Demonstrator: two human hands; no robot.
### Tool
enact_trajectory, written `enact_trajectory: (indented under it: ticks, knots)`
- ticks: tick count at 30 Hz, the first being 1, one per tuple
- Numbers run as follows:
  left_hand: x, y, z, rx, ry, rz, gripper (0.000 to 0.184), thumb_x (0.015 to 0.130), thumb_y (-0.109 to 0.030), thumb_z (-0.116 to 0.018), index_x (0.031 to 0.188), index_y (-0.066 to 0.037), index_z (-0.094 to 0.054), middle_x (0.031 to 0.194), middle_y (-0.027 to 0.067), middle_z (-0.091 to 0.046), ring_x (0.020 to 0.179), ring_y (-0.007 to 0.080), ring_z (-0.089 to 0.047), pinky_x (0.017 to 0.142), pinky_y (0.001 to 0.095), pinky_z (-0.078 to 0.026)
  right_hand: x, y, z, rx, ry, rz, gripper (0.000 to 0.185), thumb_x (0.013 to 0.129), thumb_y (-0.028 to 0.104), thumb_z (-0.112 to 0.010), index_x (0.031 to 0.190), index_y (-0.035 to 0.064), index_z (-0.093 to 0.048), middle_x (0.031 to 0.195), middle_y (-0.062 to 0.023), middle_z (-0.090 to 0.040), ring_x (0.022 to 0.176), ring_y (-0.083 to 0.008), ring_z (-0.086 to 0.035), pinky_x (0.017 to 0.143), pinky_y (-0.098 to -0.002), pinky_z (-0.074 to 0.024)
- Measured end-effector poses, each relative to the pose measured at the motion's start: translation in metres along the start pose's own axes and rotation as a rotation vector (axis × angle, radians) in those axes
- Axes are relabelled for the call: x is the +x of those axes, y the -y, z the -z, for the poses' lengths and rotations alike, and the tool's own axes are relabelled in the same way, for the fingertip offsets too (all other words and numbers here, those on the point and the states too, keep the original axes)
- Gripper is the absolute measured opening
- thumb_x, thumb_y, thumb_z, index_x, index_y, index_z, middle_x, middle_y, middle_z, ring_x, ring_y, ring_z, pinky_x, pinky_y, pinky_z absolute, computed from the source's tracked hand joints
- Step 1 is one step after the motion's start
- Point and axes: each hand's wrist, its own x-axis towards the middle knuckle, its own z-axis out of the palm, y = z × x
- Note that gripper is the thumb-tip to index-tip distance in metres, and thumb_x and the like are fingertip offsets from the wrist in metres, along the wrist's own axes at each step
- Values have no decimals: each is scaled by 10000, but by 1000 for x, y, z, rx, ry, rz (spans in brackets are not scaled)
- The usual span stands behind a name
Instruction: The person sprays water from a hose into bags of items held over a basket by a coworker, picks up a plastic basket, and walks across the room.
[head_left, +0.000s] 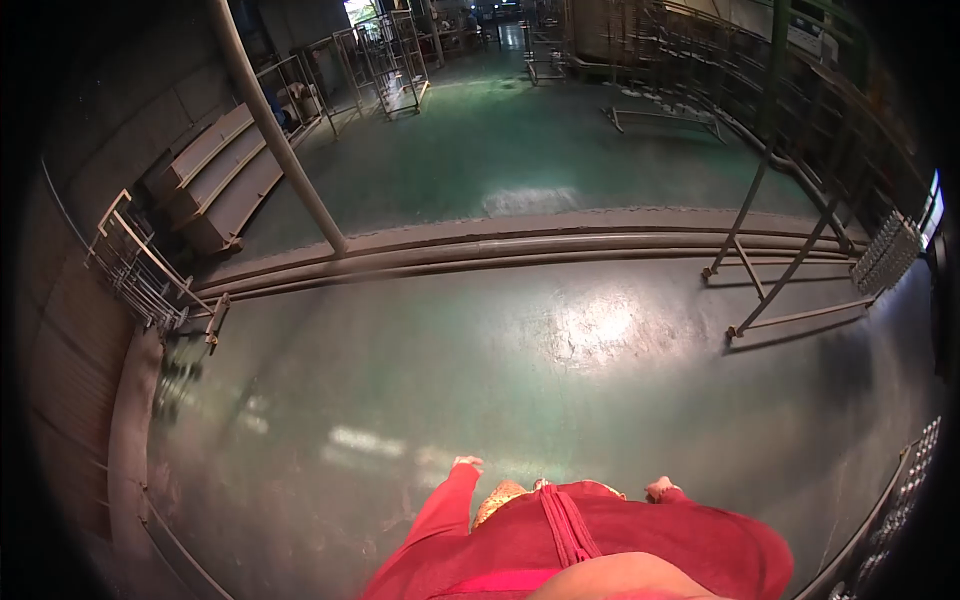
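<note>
My left hand (467, 462) reaches out of a red sleeve at the lower middle, over the green floor. Its small visible fingers look apart, and I see nothing in them. On the other side of my body, my right hand (660, 488) shows just past the other red sleeve. Its fingers are loosely bent, with no object visible in them. Neither hand touches anything around it. Between them are my red top (640, 530) with a hanging red strap (566, 525) and a patch of patterned yellowish cloth (497, 500).
Low pipes (520, 245) run along a raised strip across the floor. A slanted post (280, 130) rises at left, near long stacked boxes (225, 170) and a metal rack (140, 265). A wheeled frame (765, 290) stands right, beside hanging shiny parts (888, 252). More racks (395, 65) stand farther back.
</note>
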Motion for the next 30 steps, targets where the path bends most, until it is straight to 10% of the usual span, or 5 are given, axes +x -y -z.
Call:
enact_trajectory:
  ticks: [7, 15, 20, 26, 30]
  knots:
    - [71, 126, 79, 321, 446, 775, 221, 678, -227, -554, 878, -144, -597, 850, 64, -558, 778, 201, -511, 690, 349, -427, 48, 476, 40, 220, 88, 700, 230, 724, 73, -437, 903, 42, -578, 590, -82, -550, 484, -150, -521, 451, -264, -451]
    - [452, 69, 173, 902, 672, 314, 416, 731, -446, -441, 979, -137, -568, 1039, 56, -541, 1033, 192, -468, 830, 371, -391, 186, 638, 53, 93, -74, 557, 449, 676, 41, -416, 1123, 42, -376, 541, -121, -532, 419, -206, -519, 414, -307, -447]
    - [725, -229, 294, -1453, -241, -54, 380, 690, 107, -517, 1047, -22, -499, 996, 86, -521, 924, 163, -488, 775, 275, -432, 211, 643, 96, 324, -243, 205, 582, 705, 49, -412, 1242, 87, -190, 712, -153, -545, 541, -246, -536, 461, -337, -430]
    - [795, -573, 585, -488, -1041, -1223, 175, 724, -5, -525, 899, -2, -528, 966, 116, -517, 1001, 237, -459, 848, 346, -369, 308, 747, 151, 926, -1316, 386, 341, 789, 92, -465, 1126, 85, -412, 923, -75, -521, 703, -149, -505, 625, -273, -432]
    - [798, -648, 728, -425, -1725, -1716, 530, 784, -527, -322, 761, -14, -453, 822, 106, -462, 844, 287, -464, 755, 427, -402, 159, 1157, 299, 972, -768, 1096, 348, 850, 210, -380, 1141, 26, -429, 1074, -59, -469, 855, -133, -466, 782, -260, -380]
